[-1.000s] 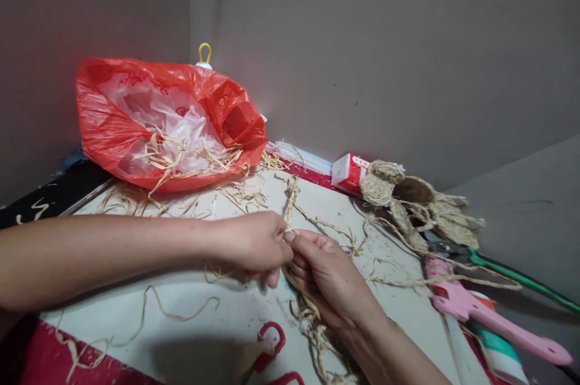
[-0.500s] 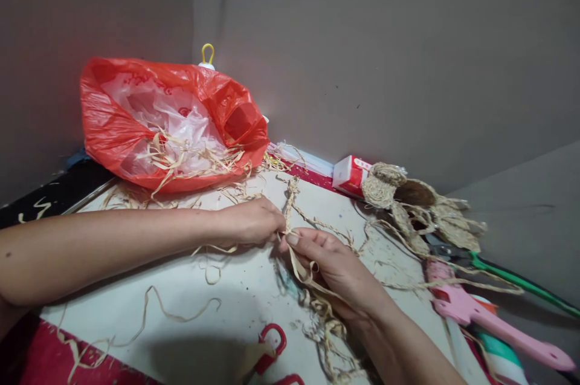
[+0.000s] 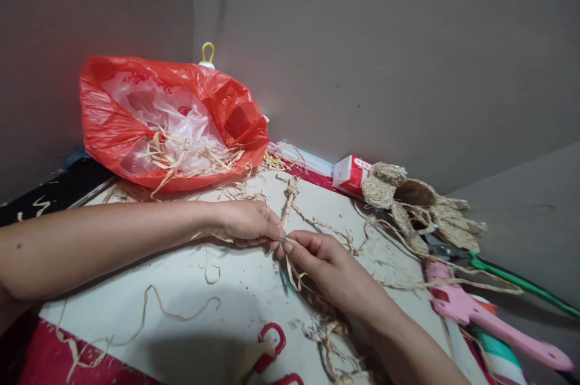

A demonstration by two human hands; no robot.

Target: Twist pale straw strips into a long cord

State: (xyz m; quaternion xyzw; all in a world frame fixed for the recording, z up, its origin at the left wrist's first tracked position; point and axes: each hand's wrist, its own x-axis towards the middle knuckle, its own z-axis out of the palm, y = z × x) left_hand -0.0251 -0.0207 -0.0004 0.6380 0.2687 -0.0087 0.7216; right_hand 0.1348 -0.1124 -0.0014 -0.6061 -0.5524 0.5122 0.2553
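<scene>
A braided straw cord (image 3: 287, 207) runs down the table's middle from a knotted upper end. At its lower part my left hand (image 3: 254, 223) pinches the braid from the left. My right hand (image 3: 317, 255) grips the straw strands right beside it, thumb and forefinger together, and the two hands' fingertips nearly touch. Loose flat strands (image 3: 294, 276) hang below the fingers. Another thin braid (image 3: 321, 225) trails off to the right behind my right hand.
A red plastic bag (image 3: 109, 131) with straw stands at the back left. Woven straw pieces (image 3: 383, 191), a red-and-white box (image 3: 348, 173), green-handled cutters (image 3: 521, 279) and a pink tool (image 3: 493, 318) lie right. Red-handled scissors (image 3: 272, 349) lie in front.
My left hand has shifted slightly, its fingers now closer to my right fingertips. My right hand has turned a little, and the loose strands under it have moved.
</scene>
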